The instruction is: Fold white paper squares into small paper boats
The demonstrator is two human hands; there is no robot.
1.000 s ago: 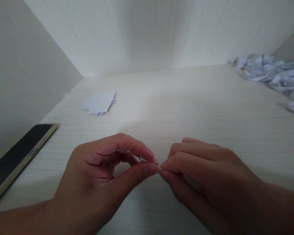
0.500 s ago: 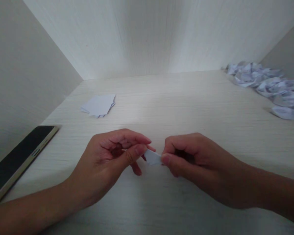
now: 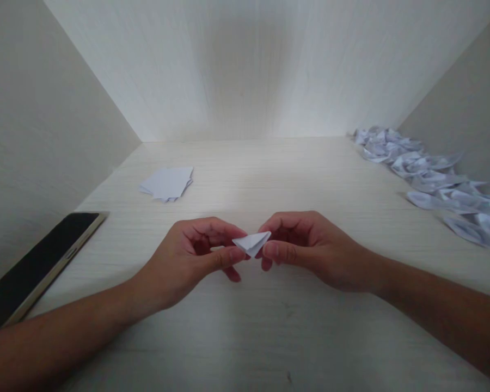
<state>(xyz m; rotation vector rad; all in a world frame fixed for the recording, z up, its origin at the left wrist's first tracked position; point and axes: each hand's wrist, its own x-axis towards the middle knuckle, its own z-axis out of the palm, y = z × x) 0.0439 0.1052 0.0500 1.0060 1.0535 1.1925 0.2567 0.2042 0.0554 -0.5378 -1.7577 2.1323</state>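
Observation:
Between my two hands is a small folded piece of white paper [image 3: 252,243], roughly triangular, with its long edge up and a point facing down toward me. My left hand [image 3: 202,247] pinches its left end between thumb and fingers. At the right end, my right hand [image 3: 306,245] grips it with the thumb in front and the fingers behind. Both hands are held just above the pale tabletop [image 3: 249,321]. The back of the paper is hidden by its front folds.
A small stack of white paper sheets [image 3: 169,182] lies at the back left. Along the right wall stretches a heap of folded white paper pieces [image 3: 424,169]. A phone [image 3: 41,261] lies near the left wall. A pale back panel [image 3: 245,71] closes off the far side.
The paper has turned so its folded layers now face me. My right hand has shifted its grip and its fingers have loosened from a tight pinch. The camera view has tilted slightly.

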